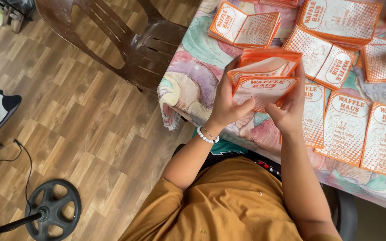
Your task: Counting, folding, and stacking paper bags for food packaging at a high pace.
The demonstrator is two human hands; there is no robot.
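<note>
Held stack: orange-and-white paper sleeves [264, 73] (flat, printed), above the table's [193, 76] near edge.
Left hand [226, 105]: gripping the stack.
Right hand [289, 109]: pinching the front sleeve.

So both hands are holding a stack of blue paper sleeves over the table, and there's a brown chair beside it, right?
Not quite: the sleeves are orange and white, not blue, as the head view shows. The rest holds: the left hand and right hand both hold the stack over the table, with a brown chair beside it.
</note>
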